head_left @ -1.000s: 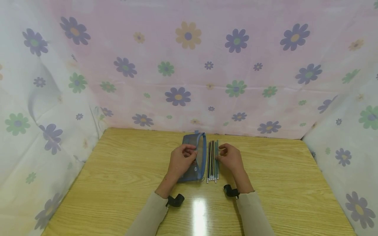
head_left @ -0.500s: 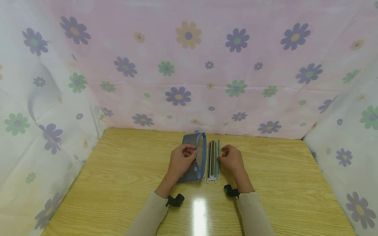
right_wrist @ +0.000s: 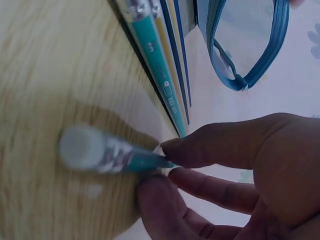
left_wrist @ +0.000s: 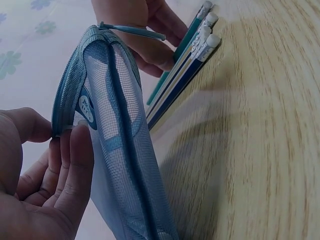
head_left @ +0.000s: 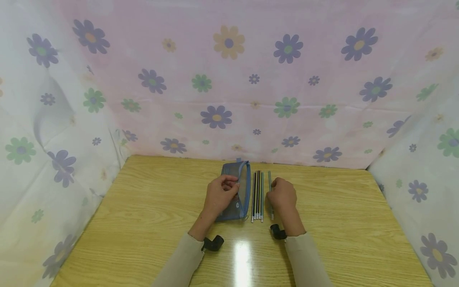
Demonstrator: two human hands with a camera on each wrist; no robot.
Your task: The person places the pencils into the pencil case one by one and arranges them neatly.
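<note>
Pale flowered cloth (head_left: pixel 251 95) behind and on both sides, with purple, green and orange blossoms on pink and white. Below it, a wood-grained table (head_left: pixel 154 199) with a bright light reflection (head_left: pixel 242 263) near its front edge. On the table, roughly central and toward the back, a blue mesh pouch (left_wrist: pixel 117 150), mouth gaping toward the right, with a small oval label (left_wrist: pixel 86 107) by the zipped rim. At that rim, the left hand (head_left: pixel 219 195), pinching the edge narrowly between thumb and fingers. Just beside the mouth, a row of pencils (head_left: pixel 257 195) lying side by side, dark, yellow-striped and teal, with white erasers toward the person. A little right of the row and apart from it, a single teal pencil (head_left: pixel 270 179), roughly parallel, eraser end also nearer the person. Around it, the right hand (head_left: pixel 283 195), gripping narrowly with thumb and fingertips partway along the shaft. Eraser of that pencil large and blurred in the right wrist view; impossible to tell whether lifted or touching the wood. On both forearms, light sleeves (head_left: pixel 308 255), and at each wrist a black fitting (head_left: pixel 214 243).
</note>
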